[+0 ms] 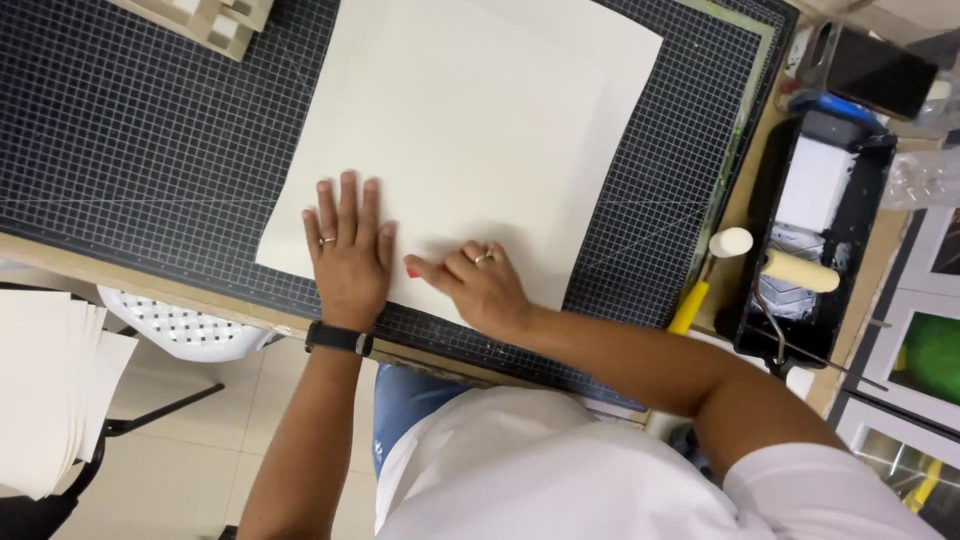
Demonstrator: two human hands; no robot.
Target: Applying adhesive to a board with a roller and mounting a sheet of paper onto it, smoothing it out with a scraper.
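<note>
left hand (pixel 348 250) flat on cream sheet (pixel 460 130), right hand (pixel 478 285) beside, cutting mat (pixel 130 140)

White short sleeves, black wristband on left hand (pixel 348 262), rings both hands.

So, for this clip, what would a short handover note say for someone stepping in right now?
Left hand: flat, fingers spread, pressing the near edge of the cream sheet.
Right hand: resting on the same sheet beside it, fingertips down; something small and red shows at them, too small to identify.
The sheet lies on the dark grid cutting mat. A paint tray with a roller sits at the right of the mat, and a stack of sheets on a chair to the left.
Done: sheet laid out flat. Left: whatever smoothing or marking the hands are doing along that near edge.
</note>
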